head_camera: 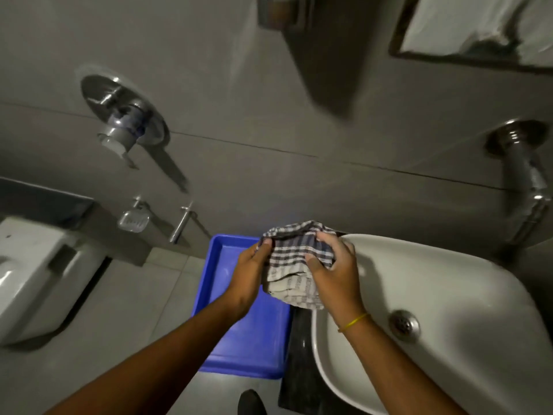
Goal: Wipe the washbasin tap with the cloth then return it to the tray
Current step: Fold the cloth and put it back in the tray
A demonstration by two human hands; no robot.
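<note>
At centre frame, a checked cloth [294,259] is held between both hands above the boundary of a blue tray [227,348] and a white washbasin [449,295]. The left hand [250,274] is closed on the cloth's left edge, thumb and fingers pinching the fabric; the right hand [335,271] is closed over its right side, fingers curled into the folds. Both grips are therefore judged to be clamped on the cloth. The cloth is bunched and partly folded, with a paler layer hanging at its lower edge; this is judged to be a gathering or refolding hold, which gives a compact pad.

The tray lies in the lower centre, just left of the basin and beside a dark bench [299,369] strip that carries the basin; its visible part holds nothing, which fits a resting place kept for the cloth. A chrome tap [526,175] projects from the wall at right frame, above the basin rim, well apart from the cloth. No contact between cloth and tap is seen. Whether wiping has been done cannot be told.

A yellow band [354,322] is worn on the right wrist. A drain [404,323] sits in the basin bowl.

No brand, label or legible writing is found; the frame is dim and somewhat blurred.
</note>
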